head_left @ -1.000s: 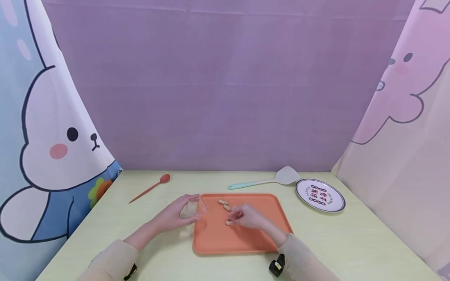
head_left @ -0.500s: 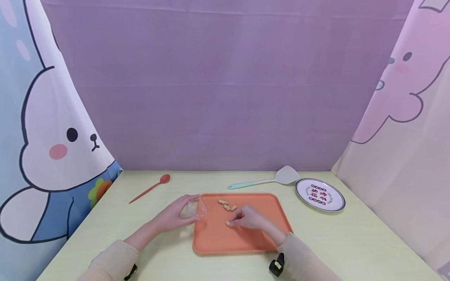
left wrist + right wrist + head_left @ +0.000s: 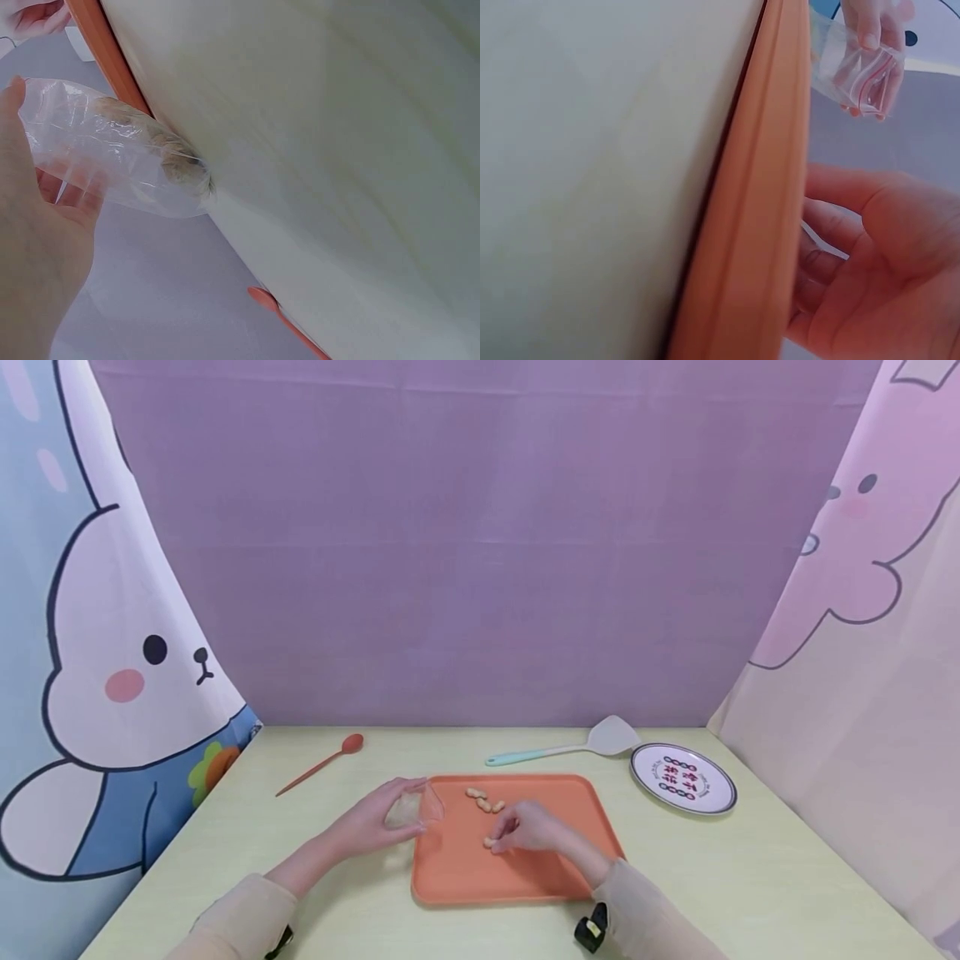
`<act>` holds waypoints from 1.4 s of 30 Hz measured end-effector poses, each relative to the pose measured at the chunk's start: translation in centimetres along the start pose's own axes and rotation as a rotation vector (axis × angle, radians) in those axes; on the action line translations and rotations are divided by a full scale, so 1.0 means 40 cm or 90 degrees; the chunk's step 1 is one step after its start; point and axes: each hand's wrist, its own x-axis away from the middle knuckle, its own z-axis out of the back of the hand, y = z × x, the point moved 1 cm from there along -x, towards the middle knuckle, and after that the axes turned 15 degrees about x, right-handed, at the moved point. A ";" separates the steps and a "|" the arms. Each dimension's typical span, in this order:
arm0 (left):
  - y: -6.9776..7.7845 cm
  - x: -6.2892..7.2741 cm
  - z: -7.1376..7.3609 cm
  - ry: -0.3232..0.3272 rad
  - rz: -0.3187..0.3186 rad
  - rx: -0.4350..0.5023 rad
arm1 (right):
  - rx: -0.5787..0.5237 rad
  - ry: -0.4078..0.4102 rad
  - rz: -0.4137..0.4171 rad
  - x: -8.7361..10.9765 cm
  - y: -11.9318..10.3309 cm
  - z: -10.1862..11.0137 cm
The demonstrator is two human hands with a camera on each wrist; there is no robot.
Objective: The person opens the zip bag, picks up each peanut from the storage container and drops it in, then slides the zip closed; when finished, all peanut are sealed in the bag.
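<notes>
My left hand grips a clear zip bag with brownish peanuts gathered at its far end. The bag's mouth reaches over the left edge of the orange tray. Above the tray, my right hand pinches a peanut between thumb and fingertips. Three more peanuts lie in a small group toward the tray's back, just beyond the right fingers. In the right wrist view the tray's rim hides the fingertips and that peanut.
Behind the tray lies a spatula with a mint handle. A white plate with red lettering sits to the right, close to the spatula's blade. A red spoon rests at the back left. A purple curtain hangs behind the table.
My right hand has shifted slightly toward me with the pinched peanut, and the rightmost peanut of the group, partly covered earlier, now shows fully. The left hand and bag stay in place.
</notes>
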 end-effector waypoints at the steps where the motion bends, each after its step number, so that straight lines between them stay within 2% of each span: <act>1: -0.001 0.001 0.000 0.000 0.001 -0.001 | -0.002 -0.001 0.000 0.001 0.000 0.001; 21: -0.001 -0.001 -0.001 -0.002 0.010 0.008 | -0.012 0.096 -0.019 -0.014 -0.006 0.017; 28: -0.003 0.000 -0.004 0.005 0.002 0.000 | -0.062 0.147 -0.017 -0.031 -0.040 0.024; 32: -0.003 0.000 -0.003 0.006 -0.001 0.002 | -0.073 0.181 0.000 -0.037 -0.064 0.027; 42: -0.003 0.003 -0.001 0.002 0.000 0.008 | -0.075 0.186 0.019 -0.063 -0.118 0.015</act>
